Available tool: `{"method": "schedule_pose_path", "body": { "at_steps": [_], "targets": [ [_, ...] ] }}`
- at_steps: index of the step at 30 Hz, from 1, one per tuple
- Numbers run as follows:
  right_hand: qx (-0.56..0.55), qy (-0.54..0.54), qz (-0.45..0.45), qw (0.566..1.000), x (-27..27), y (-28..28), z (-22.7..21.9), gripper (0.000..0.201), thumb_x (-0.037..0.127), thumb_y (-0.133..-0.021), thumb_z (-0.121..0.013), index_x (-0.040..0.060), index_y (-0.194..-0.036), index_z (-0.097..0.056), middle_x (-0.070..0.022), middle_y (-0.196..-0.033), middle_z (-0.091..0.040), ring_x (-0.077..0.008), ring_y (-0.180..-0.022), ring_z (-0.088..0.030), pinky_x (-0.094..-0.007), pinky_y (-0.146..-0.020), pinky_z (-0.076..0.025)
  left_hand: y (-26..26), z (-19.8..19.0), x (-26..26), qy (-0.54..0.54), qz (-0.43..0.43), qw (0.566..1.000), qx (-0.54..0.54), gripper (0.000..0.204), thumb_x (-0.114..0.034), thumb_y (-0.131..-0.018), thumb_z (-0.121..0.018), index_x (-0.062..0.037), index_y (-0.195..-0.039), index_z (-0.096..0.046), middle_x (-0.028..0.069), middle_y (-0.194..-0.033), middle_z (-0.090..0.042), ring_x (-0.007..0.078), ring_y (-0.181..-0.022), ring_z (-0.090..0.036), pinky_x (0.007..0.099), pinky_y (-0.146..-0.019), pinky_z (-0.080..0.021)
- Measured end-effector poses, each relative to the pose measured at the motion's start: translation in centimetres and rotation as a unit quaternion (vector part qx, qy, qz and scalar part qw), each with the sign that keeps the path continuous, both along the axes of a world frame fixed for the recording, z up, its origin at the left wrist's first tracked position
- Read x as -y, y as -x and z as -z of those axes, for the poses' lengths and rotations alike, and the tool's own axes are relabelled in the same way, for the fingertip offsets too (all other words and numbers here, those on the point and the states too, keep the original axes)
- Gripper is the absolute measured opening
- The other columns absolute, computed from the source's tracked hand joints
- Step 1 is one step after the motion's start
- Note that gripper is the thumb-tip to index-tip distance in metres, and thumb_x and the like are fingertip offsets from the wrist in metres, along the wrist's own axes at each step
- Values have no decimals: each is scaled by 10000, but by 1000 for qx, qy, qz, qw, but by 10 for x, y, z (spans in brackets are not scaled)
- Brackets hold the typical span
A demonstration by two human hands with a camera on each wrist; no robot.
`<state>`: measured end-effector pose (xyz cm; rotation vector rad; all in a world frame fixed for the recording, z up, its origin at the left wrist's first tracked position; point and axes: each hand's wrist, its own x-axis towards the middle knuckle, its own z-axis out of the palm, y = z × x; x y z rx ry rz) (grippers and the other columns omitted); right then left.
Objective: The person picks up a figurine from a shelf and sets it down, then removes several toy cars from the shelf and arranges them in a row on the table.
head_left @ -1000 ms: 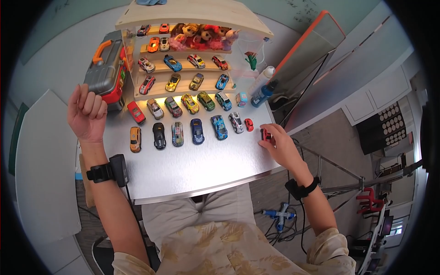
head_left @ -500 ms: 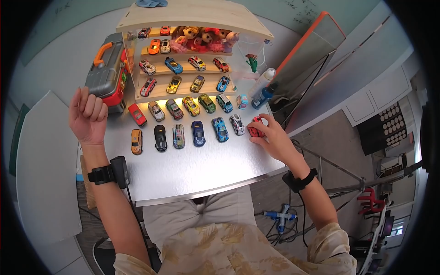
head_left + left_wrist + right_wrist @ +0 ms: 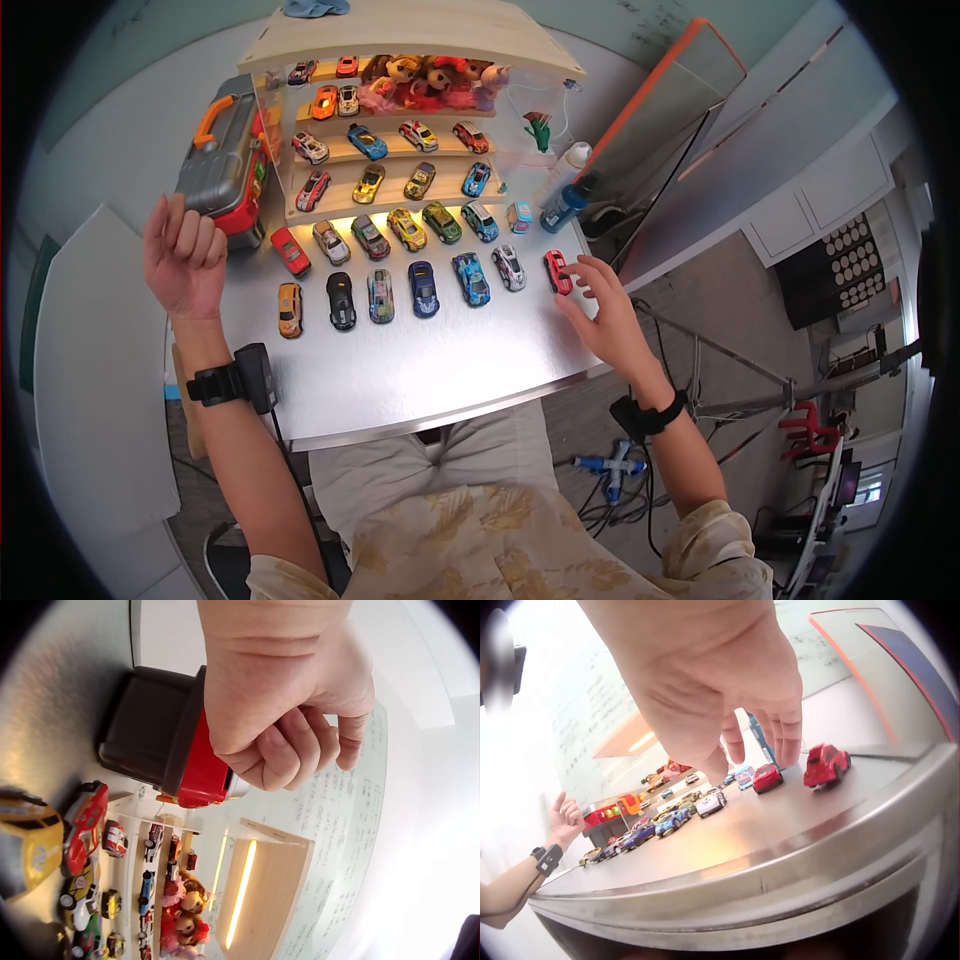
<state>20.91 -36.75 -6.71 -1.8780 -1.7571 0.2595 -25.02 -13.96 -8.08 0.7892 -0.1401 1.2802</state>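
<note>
My right hand (image 3: pixel 612 325) hovers by the table's right side, fingers extended and apart, just right of a red toy car (image 3: pixel 557 272). This car stands at the right end of the front row, beside a white-and-grey toy car (image 3: pixel 508 268). In the right wrist view a second, chunkier red toy car (image 3: pixel 826 766) is on the tabletop near the right edge; my hand hides it in the head view. My left hand (image 3: pixel 187 255) is raised at the left, fingers loosely curled, holding nothing. Behind it is a grey-and-red toolbox (image 3: pixel 222 165) with an orange handle.
Several toy cars stand in two rows on the metal table (image 3: pixel 400 380). Behind them, a wooden shelf (image 3: pixel 400 195) displays more cars and dolls (image 3: pixel 435 85). A blue bottle (image 3: pixel 567 205) and white bottle (image 3: pixel 570 165) stand at the back right, near an orange-framed panel (image 3: pixel 660 100).
My right hand moved left to the row's end, then drew back right off the red car. That car now stands where a smaller red one stood. My left hand stays put.
</note>
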Motion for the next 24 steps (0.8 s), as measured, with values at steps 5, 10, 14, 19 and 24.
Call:
{"method": "schedule_pose_path", "body": {
  "at_steps": [5, 10, 14, 19, 24],
  "targets": [
    [-33, -97, 36, 994, 4, -20, 28, 336, 230, -1033, -628, 30, -1303, -623, -167, -1352, -606, -275, -1195, -612, -364, -1001, -491, 5, 4, -1, 2, -9, 1000, 4, 386, -251, -1127, -413, -148, -759, -358, -56, -563, -227, 87, -488, -192, 287, -492, -211],
    [-345, -105, 85, 929, 10, -34, 41, 392, 292, -1138, -405, 9, -1286, -633, -83, -1250, -653, -179, -1158, -597, -336, -1010, -472, -1, -1, 0, 0, 7, 1000, 4, 382, -245, -1125, -418, -149, -760, -361, -56, -565, -229, 88, -490, -191, 286, -496, -211],
    [-388, -98, 111, 910, 13, -44, 30, 351, 299, -1103, -511, 31, -1272, -662, -67, -1226, -654, -170, -1112, -600, -331, -976, -491, 0, 0, -1, 3, 3, 1000, -1, 379, -242, -1124, -422, -148, -761, -363, -55, -566, -228, 89, -492, -192, 287, -498, -212],
    [7, -7, 46, 999, 22, -37, 5, 403, 203, -932, -740, 76, -1307, -659, -125, -1269, -648, -247, -1129, -627, -336, -915, -527, 1, -1, 0, 2, 3, 1000, -1, 378, -243, -1122, -426, -147, -762, -364, -54, -564, -230, 92, -491, -196, 289, -499, -214],
    [-17, 35, -15, 999, -4, -16, -9, 497, 146, -912, -758, 71, -1377, -601, -154, -1406, -573, -316, -1172, -622, -381, -968, -533, -1, -1, -1, 2, 11, 1000, -9, 383, -251, -1123, -425, -146, -759, -369, -54, -560, -233, 90, -487, -197, 292, -498, -214]
  ]
}}
